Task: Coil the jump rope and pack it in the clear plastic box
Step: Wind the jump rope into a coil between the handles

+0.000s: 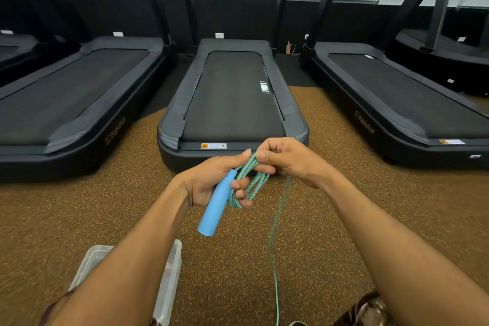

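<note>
Nearest me, low on my left and partly hidden under my left forearm, sits one clear rectangular plastic box [169,283] on the speckled brown rubber floor [317,233], and a single loose strand of the blue-green braided jump rope [274,254] trails from the bottom edge up towards my hands. My left hand [211,180] is closed round one light blue cylindrical handle [215,204], whose long axis slants down and left towards the box, with a few loops gathered beside it; I cannot count them exactly. My right hand [288,159], nearly touching the left, pinches the rope above the loops, so I judge the slack on the right feeds the next wrap; beyond stand at least four black treadmills [232,98].
</note>
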The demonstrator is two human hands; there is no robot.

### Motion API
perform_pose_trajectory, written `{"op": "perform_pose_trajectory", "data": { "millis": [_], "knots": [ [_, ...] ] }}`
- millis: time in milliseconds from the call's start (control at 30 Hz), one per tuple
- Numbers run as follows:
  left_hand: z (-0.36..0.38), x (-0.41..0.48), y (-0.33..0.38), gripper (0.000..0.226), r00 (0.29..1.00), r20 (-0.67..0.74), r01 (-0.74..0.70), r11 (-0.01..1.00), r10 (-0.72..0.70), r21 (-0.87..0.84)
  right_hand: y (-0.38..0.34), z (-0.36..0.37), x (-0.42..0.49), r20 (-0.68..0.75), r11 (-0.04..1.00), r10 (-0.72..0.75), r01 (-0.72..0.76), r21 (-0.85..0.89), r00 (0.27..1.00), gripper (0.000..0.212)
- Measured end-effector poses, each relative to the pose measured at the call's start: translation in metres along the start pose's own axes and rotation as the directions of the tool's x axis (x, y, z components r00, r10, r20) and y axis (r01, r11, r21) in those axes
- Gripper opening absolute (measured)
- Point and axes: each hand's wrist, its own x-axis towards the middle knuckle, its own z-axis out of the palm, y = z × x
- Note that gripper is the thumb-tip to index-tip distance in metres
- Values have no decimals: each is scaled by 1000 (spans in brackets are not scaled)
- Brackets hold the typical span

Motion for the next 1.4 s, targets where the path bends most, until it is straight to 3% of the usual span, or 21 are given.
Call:
{"op": "perform_pose_trajectory", "data": {
  "millis": [100,333,467,667,833,1033,1200,1400],
  "knots": [
    [0,-2,1,45,997,58,-57,998,55,29,3,3,1,-26,998,-2,3,61,1000,18],
    [2,0,-6,28,992,8,-123,992,123,10,5,11,1,-39,998,-21,23,61,999,19],
    [3,3,-11,30,982,14,-189,980,190,-63,6,14,1,-57,995,-3,9,95,998,39],
    [11,0,-11,35,973,-6,-232,970,232,-75,7,12,0,-83,955,-12,36,295,997,25],
    [9,-3,-5,31,972,27,-235,970,234,59,10,12,-3,-81,905,25,12,424,996,24],
    [15,2,-12,34,956,-1,-292,952,293,-87,8,23,1,-152,917,58,7,398,987,39],
    [25,6,-12,37,950,-45,-312,939,309,-146,20,27,4,-165,880,128,-35,474,978,36],
    [20,4,8,41,927,-92,-370,927,364,-62,45,37,-14,-80,956,118,-91,279,990,21]
  ]
}}
